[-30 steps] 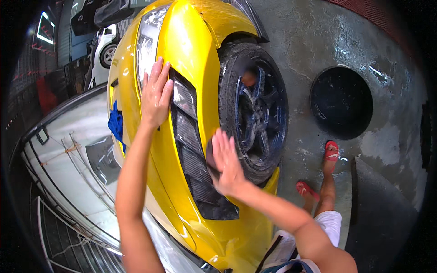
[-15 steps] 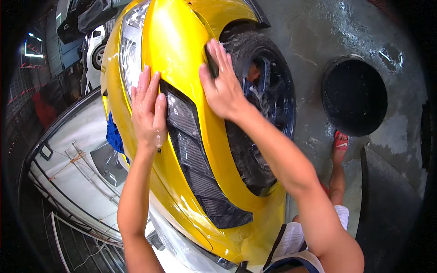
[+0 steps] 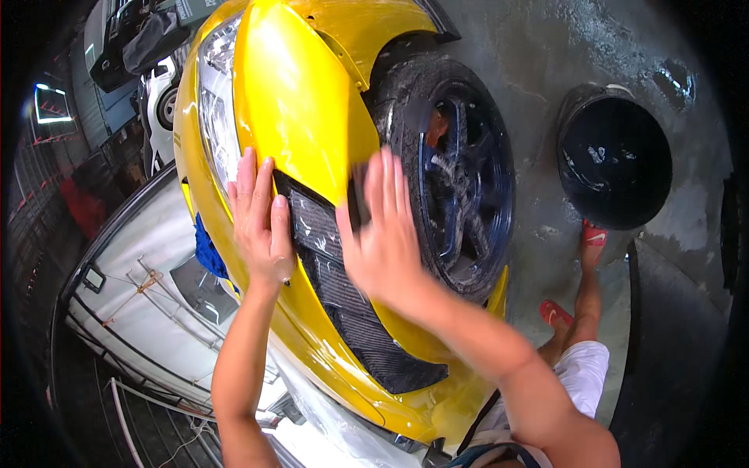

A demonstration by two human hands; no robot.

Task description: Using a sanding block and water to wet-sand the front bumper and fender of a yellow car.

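My left hand point(image 3: 257, 226) lies open with its fingers flat on a yellow car front point(image 3: 300, 93), between the headlight point(image 3: 214, 117) and the glossy carbon-patterned trim point(image 3: 343, 327). My right hand point(image 3: 378, 234) is open and flat, its fingers upright along the yellow edge beside the front wheel point(image 3: 468, 171). A dark patch shows beside and beneath its fingers; I cannot tell what it is. A blue cloth point(image 3: 208, 248) lies at the car's left side, past my left hand.
A round black tub point(image 3: 612, 164) stands on the wet floor at right, near my red-sandaled foot point(image 3: 593, 234). A dark panel point(image 3: 663, 343) lies below it. A white car point(image 3: 160, 101) and a framed white surface point(image 3: 125, 312) are at left.
My right hand went up the yellow panel, then came partway back down, its fingers still stretched. My left hand stays on the car, appearing a little lower in the picture.
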